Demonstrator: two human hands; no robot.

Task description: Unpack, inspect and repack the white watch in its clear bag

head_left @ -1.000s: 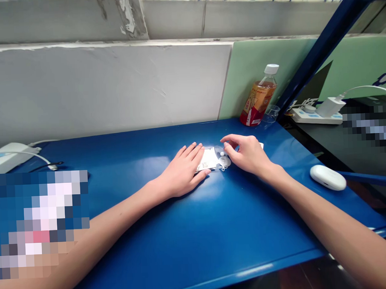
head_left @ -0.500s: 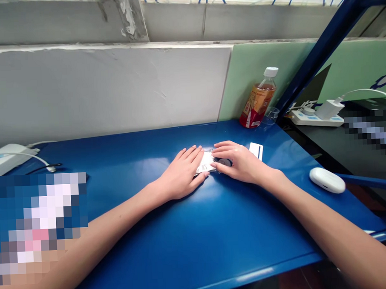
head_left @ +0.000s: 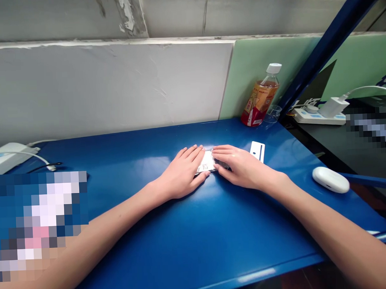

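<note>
A small flat packet (head_left: 207, 162), white and silvery with some dark print, lies on the blue table. Across its left end my left hand (head_left: 181, 174) rests flat, palm down, with the thumb spread along the near edge. My right hand (head_left: 240, 166) lies over the right end, its fingers stretched out and side by side and the thumb apart below them. In the gap between that thumb and the fingers shows part of a dark piece (head_left: 223, 164); the rest is covered. Beside my right hand lies a white card (head_left: 257, 151) with a dark stripe.
A drink bottle (head_left: 261, 96) and a clear cup (head_left: 272, 114) stand at the back right. A white rounded case (head_left: 330, 180) sits near the right edge. Power strips lie at the left (head_left: 12, 155) and beyond the blue post (head_left: 321, 115). Blurred patches hide some areas.
My right hand has lowered and settled over the dark round piece, covering most of it, with its fingers closer together. My left hand has stayed on the packet. The view has shifted slightly.
</note>
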